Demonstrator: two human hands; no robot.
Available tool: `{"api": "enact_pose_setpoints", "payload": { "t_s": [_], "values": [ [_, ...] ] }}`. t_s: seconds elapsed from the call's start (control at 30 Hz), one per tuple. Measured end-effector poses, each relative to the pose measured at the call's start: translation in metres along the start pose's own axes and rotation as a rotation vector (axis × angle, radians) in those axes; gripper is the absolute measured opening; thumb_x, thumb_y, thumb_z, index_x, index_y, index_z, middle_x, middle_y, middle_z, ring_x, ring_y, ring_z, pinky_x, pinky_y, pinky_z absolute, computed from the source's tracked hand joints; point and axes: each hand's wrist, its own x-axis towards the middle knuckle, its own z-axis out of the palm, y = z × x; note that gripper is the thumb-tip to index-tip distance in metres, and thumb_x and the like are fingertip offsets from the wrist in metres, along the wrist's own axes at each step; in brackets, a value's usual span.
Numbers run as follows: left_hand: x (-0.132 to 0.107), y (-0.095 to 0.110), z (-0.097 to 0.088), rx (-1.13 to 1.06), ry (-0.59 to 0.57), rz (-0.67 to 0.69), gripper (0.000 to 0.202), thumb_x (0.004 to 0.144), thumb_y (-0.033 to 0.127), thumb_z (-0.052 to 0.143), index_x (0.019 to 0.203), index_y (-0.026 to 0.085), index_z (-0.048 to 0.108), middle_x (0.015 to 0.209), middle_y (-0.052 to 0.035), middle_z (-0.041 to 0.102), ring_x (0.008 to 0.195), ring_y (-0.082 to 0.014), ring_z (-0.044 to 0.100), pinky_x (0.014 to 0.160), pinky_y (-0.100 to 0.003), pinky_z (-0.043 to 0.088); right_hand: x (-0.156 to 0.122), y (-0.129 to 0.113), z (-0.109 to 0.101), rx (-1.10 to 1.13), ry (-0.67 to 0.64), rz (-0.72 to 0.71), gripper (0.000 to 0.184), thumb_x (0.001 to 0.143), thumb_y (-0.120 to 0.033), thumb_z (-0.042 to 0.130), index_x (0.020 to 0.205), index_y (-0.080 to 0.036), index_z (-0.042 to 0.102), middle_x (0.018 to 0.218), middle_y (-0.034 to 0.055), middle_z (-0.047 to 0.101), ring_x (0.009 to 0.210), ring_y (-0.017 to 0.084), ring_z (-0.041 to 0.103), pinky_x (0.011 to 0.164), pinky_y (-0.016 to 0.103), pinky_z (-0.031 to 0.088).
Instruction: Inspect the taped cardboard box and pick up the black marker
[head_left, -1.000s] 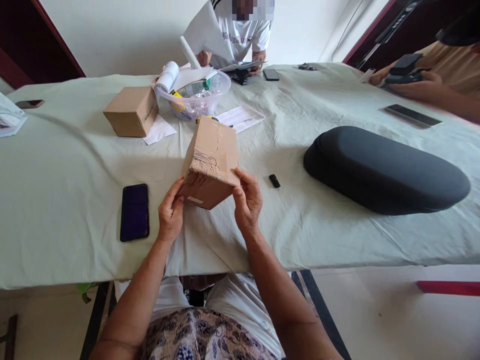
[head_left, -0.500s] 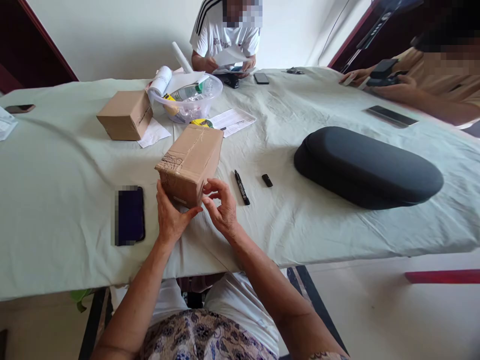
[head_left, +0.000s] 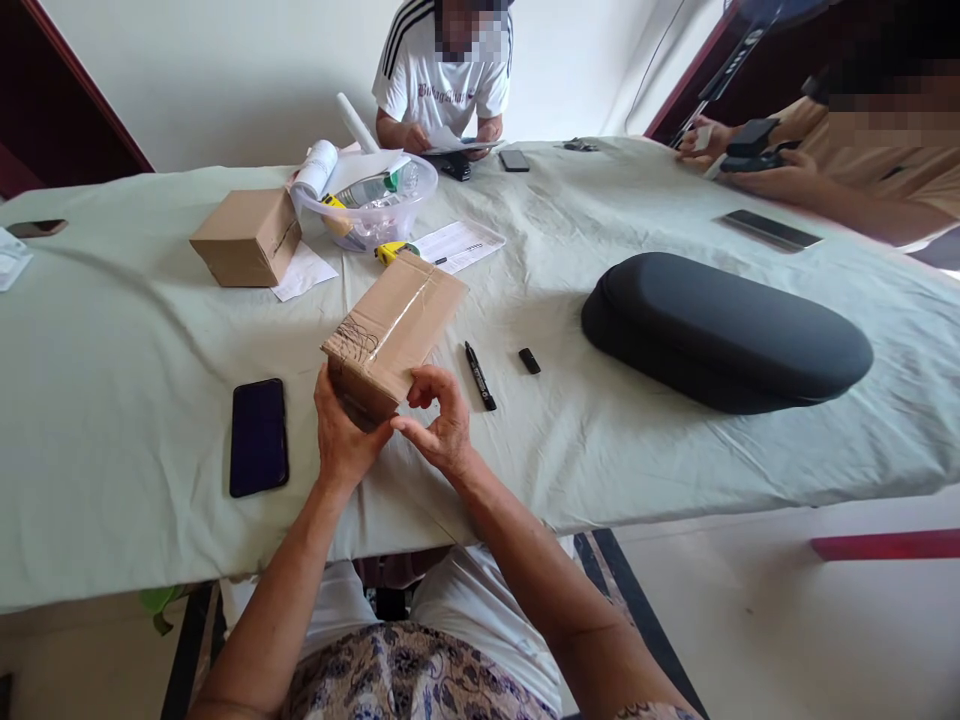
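A cardboard box (head_left: 409, 310) with tape along its top and dark scribbled lines at its near left corner is tilted in front of me. My left hand (head_left: 346, 435) grips its near left side, the thumb reaching across below the near face. At the near right corner, my right hand (head_left: 441, 420) has its fingers curled against the box and its thumb low by the left thumb. The box hides part of the fingertips. A black marker pen (head_left: 480, 376) lies just right of my right hand, with a small black piece (head_left: 529, 360) beyond it.
A phone (head_left: 259, 437) lies left of my hands, a large black case (head_left: 727, 330) to the right. Behind are another cardboard box (head_left: 244, 235), a clear plastic basin (head_left: 397, 205) of odds and ends, a yellow tape measure (head_left: 394, 252) and papers (head_left: 461, 245). Two people sit around the table.
The box has turned and tipped, its top now leaning more to the right and its far end shifted right. My right thumb has moved down and left, towards my left thumb.
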Motion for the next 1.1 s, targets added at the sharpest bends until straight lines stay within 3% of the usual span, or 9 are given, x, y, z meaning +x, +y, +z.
{"api": "enact_pose_setpoints", "payload": {
  "t_s": [0.1, 0.3, 0.4, 0.5, 0.67, 0.87, 1.0, 1.1],
  "values": [
    [0.001, 0.002, -0.001, 0.068, 0.033, 0.057, 0.122, 0.060, 0.058, 0.088, 0.156, 0.020, 0.023, 0.155, -0.0243, 0.038, 0.146, -0.0404, 0.041, 0.118, -0.055, 0.038, 0.000, 0.000, -0.003, 0.003, 0.064, 0.012, 0.057, 0.082, -0.063, 0.072, 0.123, -0.028, 0.054, 0.070, -0.0059, 0.054, 0.059, 0.014, 0.053, 0.058, 0.029, 0.045],
    [0.006, 0.001, -0.010, 0.089, 0.032, 0.196, 0.116, 0.063, 0.046, 0.090, 0.156, 0.020, 0.026, 0.154, -0.0231, 0.041, 0.146, -0.0388, 0.042, 0.119, -0.052, 0.039, 0.002, 0.004, -0.009, 0.081, 0.031, 0.118, 0.089, 0.069, -0.074, 0.075, 0.138, -0.027, 0.045, 0.066, -0.0072, 0.056, 0.057, 0.015, 0.054, 0.056, 0.032, 0.046],
    [0.008, -0.005, -0.018, 0.064, -0.011, 0.230, 0.115, 0.064, 0.037, 0.089, 0.158, 0.022, 0.024, 0.157, -0.0209, 0.039, 0.147, -0.0384, 0.040, 0.120, -0.053, 0.037, 0.006, 0.008, -0.013, 0.138, 0.065, 0.212, 0.088, 0.073, -0.069, 0.077, 0.142, -0.027, 0.042, 0.064, -0.0081, 0.056, 0.055, 0.015, 0.053, 0.054, 0.031, 0.045],
    [0.008, -0.011, -0.025, 0.007, -0.068, 0.222, 0.116, 0.063, 0.030, 0.089, 0.159, 0.027, 0.023, 0.160, -0.0166, 0.036, 0.150, -0.0379, 0.037, 0.123, -0.053, 0.033, 0.012, 0.013, -0.019, 0.176, 0.201, 0.315, 0.080, 0.078, -0.061, 0.076, 0.142, -0.027, 0.041, 0.064, -0.0091, 0.057, 0.054, 0.013, 0.054, 0.054, 0.029, 0.045],
    [0.009, -0.012, -0.030, -0.095, -0.125, 0.187, 0.117, 0.062, 0.029, 0.088, 0.160, 0.026, 0.024, 0.163, -0.0165, 0.034, 0.152, -0.0379, 0.033, 0.125, -0.053, 0.030, 0.021, 0.019, -0.032, 0.151, 0.450, 0.423, 0.055, 0.085, -0.053, 0.069, 0.129, -0.026, 0.048, 0.063, -0.0101, 0.054, 0.054, 0.011, 0.052, 0.055, 0.025, 0.042],
    [0.014, -0.010, -0.041, -0.198, -0.184, 0.159, 0.111, 0.068, 0.045, 0.085, 0.160, 0.027, 0.025, 0.163, -0.0152, 0.035, 0.151, -0.0373, 0.035, 0.123, -0.052, 0.031, 0.026, 0.023, -0.046, 0.114, 0.653, 0.436, 0.041, 0.082, -0.054, 0.071, 0.105, -0.023, 0.058, 0.064, -0.0092, 0.049, 0.057, 0.009, 0.046, 0.057, 0.022, 0.037],
    [0.017, -0.012, -0.047, -0.259, -0.186, 0.129, 0.111, 0.066, 0.053, 0.084, 0.159, 0.028, 0.028, 0.161, -0.0148, 0.039, 0.148, -0.0384, 0.040, 0.121, -0.054, 0.033, 0.027, 0.027, -0.050, 0.188, 0.661, 0.482, 0.040, 0.081, -0.060, 0.068, 0.079, -0.022, 0.057, 0.068, -0.0065, 0.050, 0.060, 0.008, 0.046, 0.060, 0.022, 0.040],
    [0.016, -0.016, -0.047, -0.298, -0.173, 0.073, 0.110, 0.065, 0.058, 0.083, 0.157, 0.030, 0.031, 0.159, -0.0134, 0.043, 0.147, -0.0381, 0.041, 0.119, -0.053, 0.036, 0.026, 0.029, -0.051, 0.289, 0.628, 0.500, 0.043, 0.079, -0.062, 0.070, 0.074, -0.022, 0.056, 0.067, -0.0070, 0.046, 0.060, 0.008, 0.043, 0.060, 0.021, 0.038]
  ]
}}
